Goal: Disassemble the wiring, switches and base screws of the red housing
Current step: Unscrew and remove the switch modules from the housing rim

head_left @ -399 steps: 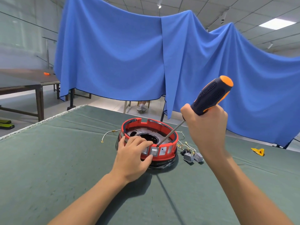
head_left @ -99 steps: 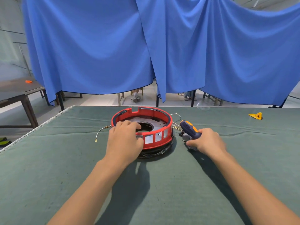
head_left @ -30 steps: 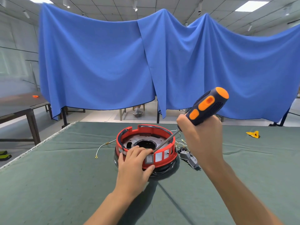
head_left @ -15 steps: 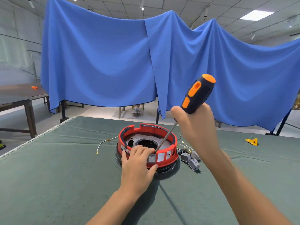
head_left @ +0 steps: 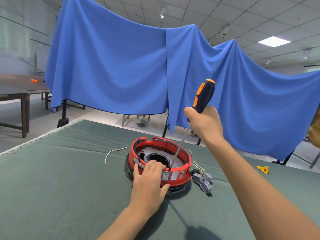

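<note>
Since half a second ago the screwdriver (head_left: 202, 96) stands steeper, right hand (head_left: 205, 124) gripping its handle, tip behind the last switch (head_left: 165, 175) (left hand (head_left: 149, 183) clasps the red housing (head_left: 160, 163) mid-table): lever gently, housing pinned.

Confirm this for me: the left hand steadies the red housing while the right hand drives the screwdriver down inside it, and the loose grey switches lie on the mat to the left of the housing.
One detail is wrong. In the head view the grey switches lie on the mat to the right of the red housing, not the left. The rest stands: the left hand steadies the housing and the right hand drives the screwdriver down inside it.
</note>
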`<state>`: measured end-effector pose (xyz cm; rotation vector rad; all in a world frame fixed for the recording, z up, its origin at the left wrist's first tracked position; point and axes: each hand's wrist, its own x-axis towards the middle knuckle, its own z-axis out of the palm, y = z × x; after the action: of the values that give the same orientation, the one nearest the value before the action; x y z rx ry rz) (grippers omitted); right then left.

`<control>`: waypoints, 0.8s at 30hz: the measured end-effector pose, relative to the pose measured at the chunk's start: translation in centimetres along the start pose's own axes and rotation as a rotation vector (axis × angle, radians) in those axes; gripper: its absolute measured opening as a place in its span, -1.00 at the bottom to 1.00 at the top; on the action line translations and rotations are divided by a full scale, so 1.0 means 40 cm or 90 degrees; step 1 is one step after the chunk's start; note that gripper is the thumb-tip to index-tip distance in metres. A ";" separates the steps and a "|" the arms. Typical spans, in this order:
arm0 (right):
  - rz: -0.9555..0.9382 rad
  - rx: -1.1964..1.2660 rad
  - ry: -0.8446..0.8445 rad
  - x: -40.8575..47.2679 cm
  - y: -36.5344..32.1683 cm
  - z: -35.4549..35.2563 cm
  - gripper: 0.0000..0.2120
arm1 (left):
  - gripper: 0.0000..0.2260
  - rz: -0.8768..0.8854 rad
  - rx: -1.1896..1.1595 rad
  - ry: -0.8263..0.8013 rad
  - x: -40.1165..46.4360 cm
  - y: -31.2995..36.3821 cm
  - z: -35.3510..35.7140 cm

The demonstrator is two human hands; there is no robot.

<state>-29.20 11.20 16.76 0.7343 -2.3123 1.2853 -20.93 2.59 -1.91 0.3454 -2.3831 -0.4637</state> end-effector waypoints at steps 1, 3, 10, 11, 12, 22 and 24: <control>0.006 -0.008 -0.002 0.005 -0.002 0.007 -0.76 | -0.59 0.003 0.000 -0.001 -0.001 -0.002 -0.001; 0.021 -0.015 0.001 0.021 -0.007 0.017 -0.80 | -0.59 0.013 0.000 -0.002 -0.001 -0.009 -0.003; 0.067 -0.276 -0.133 -0.055 0.065 0.102 -0.79 | -0.56 0.032 0.021 0.003 -0.007 -0.019 -0.012; 0.049 -0.280 -0.131 -0.104 0.084 0.119 -0.79 | -0.56 0.037 0.022 -0.003 -0.007 -0.021 -0.010; 0.031 -0.253 -0.103 -0.133 0.096 0.127 -0.76 | -0.56 0.033 0.016 0.001 -0.008 -0.024 -0.007; -0.201 -0.009 0.189 -0.088 -0.013 0.012 -0.68 | -0.57 0.036 -0.010 0.036 0.009 -0.029 0.007; -0.227 0.013 0.194 -0.092 -0.011 0.012 -0.67 | -0.57 0.032 -0.014 0.032 0.010 -0.029 0.006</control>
<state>-26.07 11.53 14.73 0.8469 -1.8326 1.1648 -21.24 1.46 -2.33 0.2841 -2.3299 -0.4521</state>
